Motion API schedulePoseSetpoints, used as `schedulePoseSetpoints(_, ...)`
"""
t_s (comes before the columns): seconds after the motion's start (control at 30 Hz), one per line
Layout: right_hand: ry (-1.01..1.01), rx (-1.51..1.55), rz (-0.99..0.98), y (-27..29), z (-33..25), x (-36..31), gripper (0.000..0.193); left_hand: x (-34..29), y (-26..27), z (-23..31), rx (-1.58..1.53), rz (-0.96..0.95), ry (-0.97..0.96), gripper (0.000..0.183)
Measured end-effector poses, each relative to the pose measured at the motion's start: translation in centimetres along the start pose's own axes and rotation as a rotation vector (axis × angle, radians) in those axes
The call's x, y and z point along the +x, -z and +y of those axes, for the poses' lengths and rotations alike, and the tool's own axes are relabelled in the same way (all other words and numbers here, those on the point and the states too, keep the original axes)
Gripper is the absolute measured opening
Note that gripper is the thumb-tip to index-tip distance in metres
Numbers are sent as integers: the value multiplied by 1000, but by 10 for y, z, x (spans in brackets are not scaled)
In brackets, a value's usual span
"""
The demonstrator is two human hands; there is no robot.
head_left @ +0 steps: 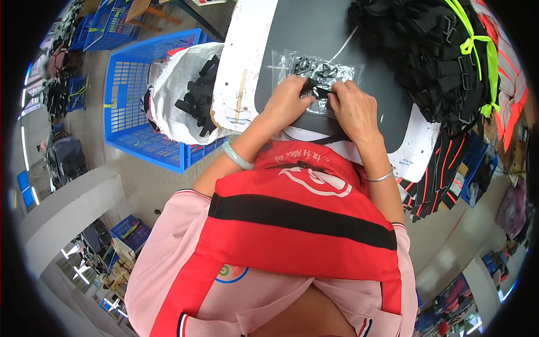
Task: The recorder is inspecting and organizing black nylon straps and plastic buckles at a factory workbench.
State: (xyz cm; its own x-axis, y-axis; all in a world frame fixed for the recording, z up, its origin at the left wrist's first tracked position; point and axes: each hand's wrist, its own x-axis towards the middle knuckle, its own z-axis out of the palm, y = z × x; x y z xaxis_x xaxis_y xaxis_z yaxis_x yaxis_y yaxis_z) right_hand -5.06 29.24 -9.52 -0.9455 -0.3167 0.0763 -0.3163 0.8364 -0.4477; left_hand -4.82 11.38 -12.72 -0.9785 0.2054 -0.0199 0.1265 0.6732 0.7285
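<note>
My left hand (288, 101) and my right hand (355, 108) are close together over a dark grey board (292, 33) on the table. Both pinch a short black strap piece (318, 90) stretched between them; whether a buckle is threaded on it is too small to tell. Beneath the fingers lies a clear plastic bag (351, 73) with several small black buckles (325, 71) in or on it. Some of the bag is hidden by my hands.
A big heap of black straps with buckles (443, 62), tied with a lime-green band (469, 42), takes up the table's right side. To the left, a white sack (174, 101) of black strap pieces rests in a blue crate (129, 137). Orange-striped black strips (435, 180) hang at the right.
</note>
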Motion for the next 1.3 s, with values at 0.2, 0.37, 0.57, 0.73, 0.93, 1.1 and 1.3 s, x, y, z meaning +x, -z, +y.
schedulePoseSetpoints(0.2,-132,163,-133,-16,9,-10,15,2,-9,1,62,-79,9,31)
schedulePoseSetpoints(0.37,-191,243,-111,-20,6,-17,16,5,-3,0,27,-133,24,28)
schedulePoseSetpoints(0.57,-149,344,33,-17,0,-17,17,12,16,9,-724,-274,403,24)
schedulePoseSetpoints(0.73,-285,928,-90,-10,6,-12,20,12,31,32,-1075,-175,483,22)
schedulePoseSetpoints(0.93,-443,1404,-75,0,-8,-13,18,-2,32,47,-1214,-199,528,17)
schedulePoseSetpoints(1.1,-367,1330,-10,10,-20,-16,16,-4,35,41,-1375,-295,505,20)
schedulePoseSetpoints(1.3,-229,917,90,20,-29,-21,15,-7,34,45,-1268,-258,431,19)
